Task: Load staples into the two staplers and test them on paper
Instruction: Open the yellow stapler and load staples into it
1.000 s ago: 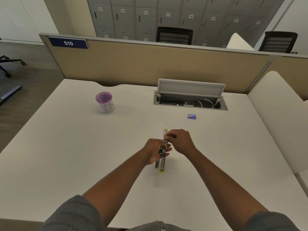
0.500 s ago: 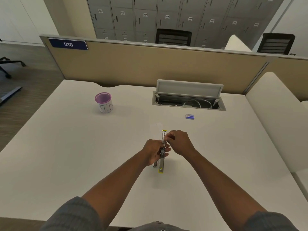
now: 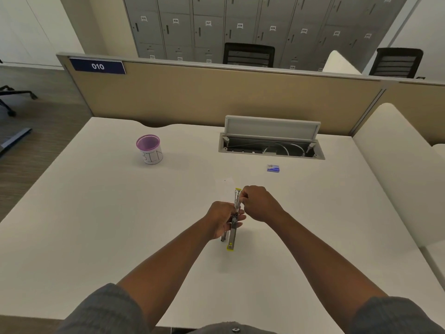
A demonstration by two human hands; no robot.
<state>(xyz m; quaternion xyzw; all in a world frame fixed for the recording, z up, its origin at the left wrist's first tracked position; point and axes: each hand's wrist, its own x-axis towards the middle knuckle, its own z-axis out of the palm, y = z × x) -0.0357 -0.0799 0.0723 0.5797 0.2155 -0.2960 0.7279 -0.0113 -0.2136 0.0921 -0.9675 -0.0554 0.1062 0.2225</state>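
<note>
While the stapler is swung open flat: both hands work at its hinge, above the desk point(image 3: 96, 225).
Left hand point(image 3: 220, 219): fingers curled round the middle of the yellow stapler point(image 3: 233, 233), gripping it at the hinge; a second dark bar, possibly the other stapler, shows just below these fingers, too small to identify.
Right hand point(image 3: 256, 203): fingertips pinched together at the far half of the stapler, on the metal staple channel; whether a staple strip is between them cannot be told.
Handling, judged: light, rigid metal and plastic; the open halves pivot freely, so a hold at the hinge steadies both. A staple strip is brittle and breaks if bent; pinch it by its sides.
Staple box point(image 3: 273, 168): small, blue, beyond the right fingers, well apart; contents not visible.
Cup point(image 3: 149, 150): purple rim, beyond and left of the left fingers; inside not readable.
Cable tray point(image 3: 271, 145): lid raised, white cables inside, farthest from the fingers.
</note>
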